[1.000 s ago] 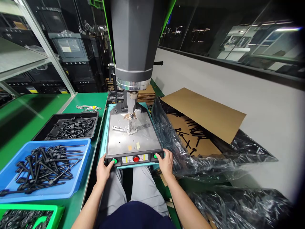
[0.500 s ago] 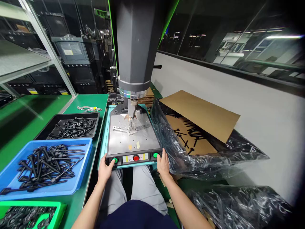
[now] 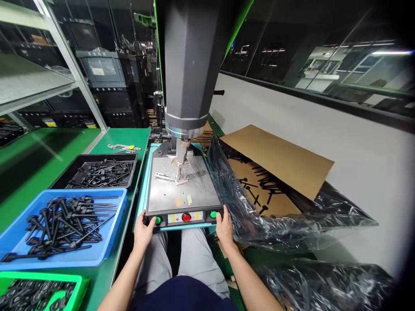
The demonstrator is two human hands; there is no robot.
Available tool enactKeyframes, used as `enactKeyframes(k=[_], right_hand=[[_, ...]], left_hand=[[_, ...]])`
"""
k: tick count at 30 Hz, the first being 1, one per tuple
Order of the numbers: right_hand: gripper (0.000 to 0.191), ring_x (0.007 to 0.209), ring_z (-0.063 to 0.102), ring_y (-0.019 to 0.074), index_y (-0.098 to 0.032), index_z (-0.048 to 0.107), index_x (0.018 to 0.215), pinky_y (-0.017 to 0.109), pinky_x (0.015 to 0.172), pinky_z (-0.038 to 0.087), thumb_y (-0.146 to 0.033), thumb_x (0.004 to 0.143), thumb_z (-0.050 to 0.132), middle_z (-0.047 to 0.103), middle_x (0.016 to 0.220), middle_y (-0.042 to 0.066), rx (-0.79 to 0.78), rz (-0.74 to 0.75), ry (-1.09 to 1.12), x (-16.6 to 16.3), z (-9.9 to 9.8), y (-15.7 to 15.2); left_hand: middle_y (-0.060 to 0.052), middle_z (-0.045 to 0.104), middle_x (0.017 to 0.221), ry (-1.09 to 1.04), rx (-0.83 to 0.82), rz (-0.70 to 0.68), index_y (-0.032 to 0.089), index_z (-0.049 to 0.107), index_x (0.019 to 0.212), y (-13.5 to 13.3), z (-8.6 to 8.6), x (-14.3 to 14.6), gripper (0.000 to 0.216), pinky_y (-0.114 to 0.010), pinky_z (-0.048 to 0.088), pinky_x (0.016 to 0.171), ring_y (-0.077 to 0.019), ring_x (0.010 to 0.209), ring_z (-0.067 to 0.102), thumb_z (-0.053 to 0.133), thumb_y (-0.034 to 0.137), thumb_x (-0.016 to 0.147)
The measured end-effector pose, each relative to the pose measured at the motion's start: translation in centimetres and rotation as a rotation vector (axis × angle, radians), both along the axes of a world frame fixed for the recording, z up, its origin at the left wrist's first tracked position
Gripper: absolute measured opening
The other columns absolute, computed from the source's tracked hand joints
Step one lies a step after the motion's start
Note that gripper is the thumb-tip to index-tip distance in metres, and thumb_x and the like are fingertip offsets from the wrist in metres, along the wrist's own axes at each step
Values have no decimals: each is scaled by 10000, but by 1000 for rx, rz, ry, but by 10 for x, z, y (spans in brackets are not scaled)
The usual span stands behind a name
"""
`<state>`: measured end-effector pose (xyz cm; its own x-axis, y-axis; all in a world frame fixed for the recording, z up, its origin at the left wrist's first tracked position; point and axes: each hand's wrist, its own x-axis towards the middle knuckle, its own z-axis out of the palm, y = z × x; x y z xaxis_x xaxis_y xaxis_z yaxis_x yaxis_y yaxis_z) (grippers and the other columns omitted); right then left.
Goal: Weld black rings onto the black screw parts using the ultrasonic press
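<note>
A press machine stands before me, its grey head (image 3: 191, 65) lowered onto a small metal fixture (image 3: 181, 170) on the steel base plate (image 3: 194, 196). My left hand (image 3: 142, 233) grips the front left corner of the base, thumb at the left green button (image 3: 158, 220). My right hand (image 3: 223, 228) holds the front right corner, thumb by the right green button (image 3: 213, 214). A red button (image 3: 186, 217) sits between them. Both hands have fingers curled round the base edge.
A blue tray (image 3: 19, 233) of several black bolts lies to my left, a black tray (image 3: 65, 172) behind it, a green tray (image 3: 69, 287) nearest me. Right of the machine, an open cardboard box (image 3: 292, 160) lined with plastic film (image 3: 246, 216) holds black parts.
The machine head has come slightly lower onto the fixture. Both hands stay at the front corners on the green buttons; the view has shifted a little.
</note>
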<state>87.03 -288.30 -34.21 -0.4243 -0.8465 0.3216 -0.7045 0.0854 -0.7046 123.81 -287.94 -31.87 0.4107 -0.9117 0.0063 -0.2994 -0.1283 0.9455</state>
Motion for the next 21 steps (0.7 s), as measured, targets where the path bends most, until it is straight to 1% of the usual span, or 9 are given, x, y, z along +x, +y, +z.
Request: enactKeyframes(k=[3,6,7,9,11,14,17,19,21], right_hand=[[635,1201,567,336,-110,542,1332,529,1032,436,-574,940,359,594,1278,227,-77,-30,6,-3,21,0],[505,1058,632,298,-140,639,1171,481,960,488,-528,949,405,661,1128,190,-212,-53,14,4,49,-1],[457,1014,648,282,-154,655,1132,456,929,506,-506,950,427,680,1084,171,-224,-18,3,11,59,-1],[367,939,672,254,-180,679,1062,407,871,530,-457,952,466,712,996,130,-195,131,-38,29,74,-3],[297,887,685,229,-197,697,997,366,831,541,-404,955,488,727,932,94,-148,322,-89,54,85,-6],[258,837,694,204,-206,708,972,316,763,555,-342,961,490,728,904,70,-112,531,-167,92,92,-13],[246,838,701,201,-207,712,1020,298,720,571,-290,950,491,728,939,74,-96,602,-204,120,93,-27],[263,911,701,211,-203,715,1049,325,788,581,-238,934,481,726,999,86,-106,624,-177,132,92,-39],[301,1005,686,218,-194,716,1078,364,896,568,-194,921,460,712,1087,102,-124,643,-129,139,90,-52]], left_hand=[[-151,552,1370,-39,-75,72,210,566,1297,-2,18,-4,584,-467,458,1049,-309,1246,561,688,452,779],[-142,635,1237,202,-155,-9,201,561,1288,-12,38,-15,563,-443,499,1003,-265,1129,633,690,444,796],[-137,663,1176,324,-150,-64,194,545,1305,-17,45,-21,590,-441,509,988,-252,1083,653,699,448,795],[-136,687,1131,559,-103,-177,199,479,1383,-28,57,-34,693,-438,528,948,-241,1023,678,725,456,788],[-150,665,1218,742,-54,-281,246,379,1476,-41,68,-48,801,-420,543,906,-240,1030,680,742,447,791],[-146,602,1355,963,-63,-403,334,255,1544,-63,83,-66,870,-397,530,920,-240,1100,656,728,433,819],[-132,600,1361,1159,-116,-456,372,208,1554,-85,94,-76,842,-386,508,948,-234,1144,637,677,455,858],[-128,605,1347,1277,-141,-450,366,281,1530,-97,100,-80,761,-379,500,965,-229,1161,630,653,463,873],[-118,599,1352,1375,-149,-431,331,445,1445,-105,105,-81,620,-371,500,974,-223,1168,624,653,451,873]])
